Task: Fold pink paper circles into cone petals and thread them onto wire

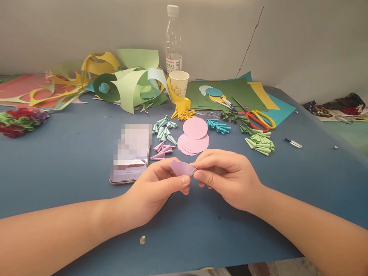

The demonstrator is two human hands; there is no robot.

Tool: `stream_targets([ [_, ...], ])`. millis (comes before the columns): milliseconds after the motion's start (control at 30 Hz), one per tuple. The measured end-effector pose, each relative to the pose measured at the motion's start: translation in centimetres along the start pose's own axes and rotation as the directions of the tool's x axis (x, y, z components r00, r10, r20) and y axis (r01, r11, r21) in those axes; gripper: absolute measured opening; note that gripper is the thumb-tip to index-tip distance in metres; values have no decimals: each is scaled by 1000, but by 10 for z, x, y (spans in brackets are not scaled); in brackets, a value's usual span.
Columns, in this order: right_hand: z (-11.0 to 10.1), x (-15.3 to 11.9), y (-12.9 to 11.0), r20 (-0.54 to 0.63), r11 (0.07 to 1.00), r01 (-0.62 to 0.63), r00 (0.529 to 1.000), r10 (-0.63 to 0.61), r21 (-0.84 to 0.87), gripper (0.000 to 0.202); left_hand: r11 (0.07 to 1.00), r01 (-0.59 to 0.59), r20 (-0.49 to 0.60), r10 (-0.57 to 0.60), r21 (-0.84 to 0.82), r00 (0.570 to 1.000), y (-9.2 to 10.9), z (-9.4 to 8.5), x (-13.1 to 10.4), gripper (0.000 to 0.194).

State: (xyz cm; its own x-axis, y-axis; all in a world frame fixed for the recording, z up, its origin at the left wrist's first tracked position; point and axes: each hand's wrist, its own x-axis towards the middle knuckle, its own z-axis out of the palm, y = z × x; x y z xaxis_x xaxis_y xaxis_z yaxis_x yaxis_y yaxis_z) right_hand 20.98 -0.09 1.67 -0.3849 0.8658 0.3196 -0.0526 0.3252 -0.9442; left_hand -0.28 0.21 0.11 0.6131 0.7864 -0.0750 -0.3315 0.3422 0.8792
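Between my two hands is a small piece of purple paper (182,168), partly curled. My left hand (156,188) is closed on its left side, thumb in front. The fingertips of my right hand (230,178) pinch its right end. Just beyond my hands lie several pink paper circles (194,142), overlapping in a stack. Left of them sit several purple paper cones (163,150), with light teal paper cones (165,128) behind. A phone (130,153) with a lit, partly blurred screen lies by my left hand.
Farther back are yellow (183,113), blue (219,126) and light green cones (261,143), red-and-yellow scissors (255,117), a paper cup (179,82) and a plastic bottle (173,42). Cut paper scraps (129,84) pile up at the wall. A ruffled paper bundle (21,120) lies far left.
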Motion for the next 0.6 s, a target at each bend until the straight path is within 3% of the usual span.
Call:
stream_targets([
  [200,-1,2,2,43,998,60,997,-58,-36,15,1000,9,16,-9,1,1000,1,1,0,12],
  [400,1,1,-1,-5,985,100,995,-102,-143,11,1000,-3,-29,4,20,1000,0,4,-1,10],
  [600,7,-2,-6,-75,993,-52,996,45,-103,8,993,-27,-154,45,113,987,-4,7,-1,16],
])
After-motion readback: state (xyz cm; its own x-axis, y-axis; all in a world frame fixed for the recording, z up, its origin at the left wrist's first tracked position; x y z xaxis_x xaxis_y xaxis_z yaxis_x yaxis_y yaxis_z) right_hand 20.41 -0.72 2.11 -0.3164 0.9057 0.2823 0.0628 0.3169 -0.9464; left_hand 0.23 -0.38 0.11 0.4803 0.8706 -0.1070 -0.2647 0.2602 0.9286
